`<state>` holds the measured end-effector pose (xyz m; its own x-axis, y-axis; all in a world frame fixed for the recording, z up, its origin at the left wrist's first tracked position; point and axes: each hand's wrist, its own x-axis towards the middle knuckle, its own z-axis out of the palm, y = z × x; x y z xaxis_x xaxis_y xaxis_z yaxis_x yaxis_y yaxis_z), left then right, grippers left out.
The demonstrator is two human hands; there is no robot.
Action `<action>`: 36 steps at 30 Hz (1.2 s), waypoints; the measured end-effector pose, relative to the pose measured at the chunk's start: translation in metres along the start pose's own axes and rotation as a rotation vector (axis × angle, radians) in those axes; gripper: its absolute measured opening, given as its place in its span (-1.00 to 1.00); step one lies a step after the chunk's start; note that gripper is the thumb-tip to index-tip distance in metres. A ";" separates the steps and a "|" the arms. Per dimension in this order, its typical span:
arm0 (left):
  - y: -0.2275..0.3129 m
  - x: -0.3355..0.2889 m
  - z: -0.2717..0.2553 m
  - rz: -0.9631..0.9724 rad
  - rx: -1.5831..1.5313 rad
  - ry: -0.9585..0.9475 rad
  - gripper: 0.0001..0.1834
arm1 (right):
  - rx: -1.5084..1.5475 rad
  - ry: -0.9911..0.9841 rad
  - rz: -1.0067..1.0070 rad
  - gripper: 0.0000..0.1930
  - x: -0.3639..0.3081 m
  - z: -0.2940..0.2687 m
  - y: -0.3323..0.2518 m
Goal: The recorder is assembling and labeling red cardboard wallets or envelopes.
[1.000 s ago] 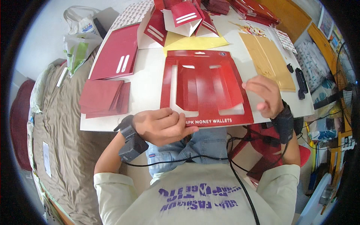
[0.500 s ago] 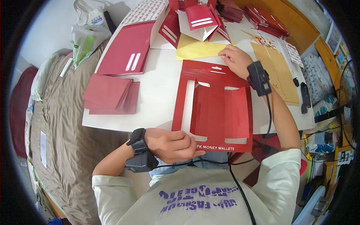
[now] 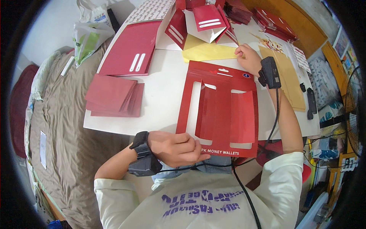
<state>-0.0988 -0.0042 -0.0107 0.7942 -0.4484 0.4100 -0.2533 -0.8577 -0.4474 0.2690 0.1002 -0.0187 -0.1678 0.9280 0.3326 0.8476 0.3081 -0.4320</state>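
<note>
Over on the far left a plastic bag point(image 3: 88, 36) slumps at the table's edge, and beside it a large red sheet with two white slots point(image 3: 131, 49) lies flat on the white table point(image 3: 164, 103). Just below that, a fanned stack of plain red envelopes point(image 3: 114, 95) rests by the near edge; that pile looks like the finished or waiting share of the work, though I cannot tell which. Moving in, the left hand point(image 3: 173, 147) is curled closed, thumb and fingers pinching the lower left corner of the red backing card point(image 3: 221, 110), which lies on the table directly in front of the person, its bottom strip hanging past the table edge. As a judgement, the card is only partly loaded: red envelopes sit tucked in its middle and right, while the tall cut-out window on its left shows bare table. The card itself is glossy red, with a hang slot near its top edge and a white-lettered band along the bottom. Further right, the right hand point(image 3: 248, 57) reaches up past the card's top corner, fingers bent and resting on a yellow sheet point(image 3: 207, 51); whether it has actually pinched that sheet I cannot tell. Rightmost, tan paper sheets point(image 3: 286, 78) lie along the table.
</note>
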 end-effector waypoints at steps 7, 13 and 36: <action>0.001 -0.001 -0.002 -0.018 0.025 -0.060 -0.57 | 0.093 0.042 0.017 -0.85 -0.006 0.006 0.012; -0.001 0.000 0.000 -0.016 0.014 -0.023 -0.61 | 0.029 0.023 0.053 -0.85 0.001 0.009 -0.010; -0.023 0.005 0.012 -0.269 -0.293 0.114 -0.62 | -0.103 0.093 -0.094 -0.87 0.009 0.032 0.001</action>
<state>-0.0824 0.0165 -0.0085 0.7912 -0.2091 0.5746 -0.2044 -0.9761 -0.0737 0.2523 0.1156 -0.0432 -0.2057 0.8714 0.4454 0.8783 0.3652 -0.3087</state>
